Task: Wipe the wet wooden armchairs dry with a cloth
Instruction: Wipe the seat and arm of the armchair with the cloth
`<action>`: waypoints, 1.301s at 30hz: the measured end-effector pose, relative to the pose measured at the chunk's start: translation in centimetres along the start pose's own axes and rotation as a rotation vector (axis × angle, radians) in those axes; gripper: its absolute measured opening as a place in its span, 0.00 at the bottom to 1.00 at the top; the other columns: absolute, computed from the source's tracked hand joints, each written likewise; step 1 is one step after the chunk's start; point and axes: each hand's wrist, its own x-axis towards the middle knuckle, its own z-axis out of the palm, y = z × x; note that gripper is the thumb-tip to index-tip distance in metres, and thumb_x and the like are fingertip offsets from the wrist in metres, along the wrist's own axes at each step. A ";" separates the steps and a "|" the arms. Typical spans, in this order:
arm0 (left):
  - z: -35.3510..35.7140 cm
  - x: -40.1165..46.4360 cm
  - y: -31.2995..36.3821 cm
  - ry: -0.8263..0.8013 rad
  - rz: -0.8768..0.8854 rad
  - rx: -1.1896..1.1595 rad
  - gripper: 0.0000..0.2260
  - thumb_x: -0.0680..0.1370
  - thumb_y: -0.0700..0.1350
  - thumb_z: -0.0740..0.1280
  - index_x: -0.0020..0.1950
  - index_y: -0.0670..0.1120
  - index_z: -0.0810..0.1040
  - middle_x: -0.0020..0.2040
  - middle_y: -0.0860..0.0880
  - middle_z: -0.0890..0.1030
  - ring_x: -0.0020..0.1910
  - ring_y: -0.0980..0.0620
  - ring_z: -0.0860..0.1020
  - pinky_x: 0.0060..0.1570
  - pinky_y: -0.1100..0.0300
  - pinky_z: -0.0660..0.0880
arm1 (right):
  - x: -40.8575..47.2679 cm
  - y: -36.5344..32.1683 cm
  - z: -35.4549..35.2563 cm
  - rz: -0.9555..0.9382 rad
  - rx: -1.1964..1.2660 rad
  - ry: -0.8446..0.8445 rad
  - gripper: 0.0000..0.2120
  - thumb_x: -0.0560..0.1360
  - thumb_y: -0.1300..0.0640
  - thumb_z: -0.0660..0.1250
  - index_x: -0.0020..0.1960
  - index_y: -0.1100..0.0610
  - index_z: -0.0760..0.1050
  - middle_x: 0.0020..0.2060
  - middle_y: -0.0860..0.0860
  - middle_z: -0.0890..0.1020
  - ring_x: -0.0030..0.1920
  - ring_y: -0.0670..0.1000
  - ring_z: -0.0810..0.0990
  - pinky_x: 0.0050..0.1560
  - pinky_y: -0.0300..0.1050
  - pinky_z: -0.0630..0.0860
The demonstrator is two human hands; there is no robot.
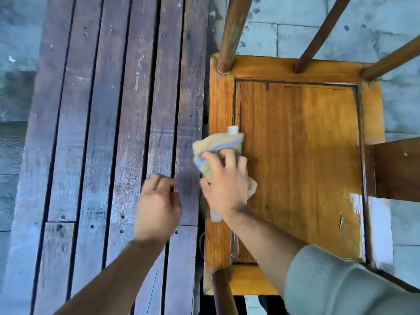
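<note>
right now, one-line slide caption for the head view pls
Right hand presses a bunched cloth against the left edge of a wooden armchair seat; left hand hovers over dark weathered planks.

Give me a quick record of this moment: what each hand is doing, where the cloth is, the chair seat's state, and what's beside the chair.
right hand: grips the cloth, pressing it onto the seat
left hand: holds nothing, fingers loosely curled, over the slatted table
cloth: bunched, beige with blue stripe, at the seat's left edge
chair seat: glossy orange-brown wood, bright sheen at its near right corner
slatted table: dark weathered planks, left of the chair
</note>
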 end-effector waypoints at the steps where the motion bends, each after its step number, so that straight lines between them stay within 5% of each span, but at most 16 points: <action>1: -0.4 0.0 -1.0 0.036 -0.089 0.015 0.07 0.74 0.35 0.64 0.49 0.40 0.80 0.47 0.45 0.78 0.47 0.42 0.77 0.45 0.54 0.75 | -1.1 0.0 0.4 -0.164 0.012 -0.093 0.25 0.66 0.50 0.74 0.62 0.43 0.75 0.58 0.50 0.72 0.54 0.59 0.70 0.46 0.54 0.77; 3: -1.1 0.3 -2.1 -0.002 -0.130 0.069 0.07 0.73 0.31 0.69 0.48 0.40 0.81 0.46 0.44 0.78 0.42 0.40 0.78 0.42 0.53 0.75 | -2.7 1.3 -0.3 -0.454 0.054 -0.256 0.23 0.66 0.53 0.75 0.60 0.44 0.78 0.56 0.48 0.73 0.55 0.56 0.70 0.41 0.52 0.78; 5: -1.7 0.9 -2.3 -0.057 -0.110 0.093 0.07 0.72 0.30 0.70 0.44 0.41 0.82 0.43 0.44 0.79 0.39 0.40 0.79 0.39 0.53 0.76 | -2.2 3.3 -1.8 -0.500 0.083 -0.198 0.20 0.67 0.53 0.75 0.58 0.44 0.79 0.54 0.48 0.73 0.54 0.54 0.70 0.38 0.50 0.78; 8: -1.7 2.1 -1.2 -0.067 -0.092 0.055 0.07 0.72 0.31 0.70 0.41 0.42 0.83 0.38 0.46 0.79 0.35 0.41 0.78 0.34 0.52 0.75 | 3.3 6.2 -3.7 -0.021 0.074 0.075 0.21 0.69 0.53 0.72 0.60 0.43 0.74 0.57 0.50 0.70 0.55 0.55 0.69 0.40 0.54 0.79; 11: -1.0 3.3 0.0 -0.035 -0.116 0.030 0.04 0.78 0.38 0.67 0.45 0.43 0.80 0.34 0.45 0.78 0.32 0.42 0.76 0.32 0.53 0.73 | 6.9 5.4 -3.3 0.319 0.024 0.107 0.20 0.72 0.52 0.69 0.63 0.45 0.72 0.61 0.54 0.68 0.56 0.59 0.68 0.46 0.57 0.78; 14: -1.1 3.7 1.2 -0.008 -0.029 0.023 0.09 0.81 0.43 0.62 0.47 0.41 0.79 0.37 0.42 0.79 0.34 0.39 0.77 0.34 0.51 0.74 | 2.2 1.6 -1.2 0.009 -0.039 0.005 0.21 0.68 0.48 0.72 0.60 0.41 0.74 0.57 0.50 0.70 0.53 0.57 0.70 0.36 0.49 0.75; 16: -1.1 3.6 2.2 -0.018 0.064 0.050 0.12 0.82 0.45 0.59 0.47 0.40 0.79 0.43 0.43 0.78 0.39 0.39 0.77 0.38 0.48 0.76 | -1.9 0.9 -0.5 -0.338 0.002 -0.186 0.21 0.66 0.46 0.74 0.58 0.41 0.74 0.56 0.47 0.70 0.54 0.54 0.69 0.35 0.46 0.74; 18: -0.5 3.9 3.5 -0.058 0.118 0.070 0.13 0.81 0.46 0.58 0.50 0.40 0.78 0.48 0.43 0.78 0.46 0.40 0.76 0.45 0.47 0.75 | -3.4 3.3 -1.7 -0.489 0.070 -0.302 0.20 0.67 0.46 0.72 0.58 0.40 0.73 0.55 0.45 0.68 0.55 0.51 0.68 0.35 0.45 0.72; 20: 0.9 4.5 4.6 -0.109 0.168 0.147 0.12 0.82 0.44 0.59 0.58 0.38 0.77 0.58 0.42 0.77 0.56 0.39 0.75 0.54 0.47 0.73 | -3.2 6.6 -3.5 -0.326 0.126 -0.175 0.20 0.67 0.47 0.69 0.58 0.40 0.72 0.55 0.45 0.68 0.54 0.51 0.69 0.37 0.49 0.74; 23: 4.2 4.8 6.3 -0.228 0.248 0.292 0.23 0.83 0.48 0.54 0.75 0.38 0.65 0.76 0.38 0.63 0.77 0.39 0.59 0.73 0.44 0.60 | -0.8 13.4 -5.9 0.184 0.168 0.202 0.21 0.69 0.52 0.68 0.61 0.47 0.74 0.57 0.53 0.70 0.55 0.60 0.70 0.57 0.58 0.73; 27: 9.1 1.6 7.5 -0.294 0.301 0.409 0.30 0.83 0.54 0.50 0.79 0.36 0.54 0.80 0.36 0.49 0.79 0.40 0.45 0.76 0.42 0.53 | 6.1 19.3 -7.6 0.638 0.094 0.347 0.22 0.75 0.53 0.68 0.67 0.52 0.71 0.63 0.62 0.68 0.61 0.66 0.68 0.66 0.58 0.65; 29: 10.5 0.5 7.2 -0.282 0.270 0.420 0.31 0.83 0.55 0.52 0.79 0.36 0.51 0.80 0.37 0.47 0.79 0.40 0.44 0.76 0.41 0.53 | 9.3 18.0 -6.6 0.536 0.033 0.314 0.21 0.75 0.50 0.68 0.67 0.50 0.70 0.64 0.59 0.68 0.61 0.65 0.68 0.63 0.57 0.66; 32: 11.5 0.0 6.5 -0.258 0.269 0.442 0.32 0.83 0.56 0.53 0.79 0.37 0.51 0.80 0.37 0.48 0.79 0.40 0.45 0.77 0.42 0.50 | 12.3 11.8 -3.9 0.137 -0.018 0.214 0.20 0.74 0.48 0.68 0.65 0.47 0.72 0.61 0.56 0.70 0.57 0.61 0.69 0.58 0.57 0.71; 36: 11.9 0.0 6.6 -0.281 0.235 0.443 0.31 0.81 0.55 0.54 0.77 0.36 0.59 0.77 0.34 0.60 0.78 0.38 0.55 0.76 0.40 0.52 | 12.2 2.2 -0.7 -0.346 0.111 -0.016 0.16 0.73 0.49 0.70 0.61 0.44 0.76 0.56 0.50 0.72 0.55 0.56 0.69 0.53 0.56 0.72; 39: 12.2 -0.9 7.8 -0.284 0.166 0.414 0.28 0.80 0.53 0.57 0.74 0.35 0.66 0.72 0.34 0.68 0.74 0.35 0.64 0.74 0.39 0.56 | 11.5 1.0 -1.2 -0.737 0.191 -0.247 0.12 0.75 0.53 0.71 0.59 0.46 0.79 0.53 0.49 0.73 0.54 0.53 0.69 0.51 0.55 0.71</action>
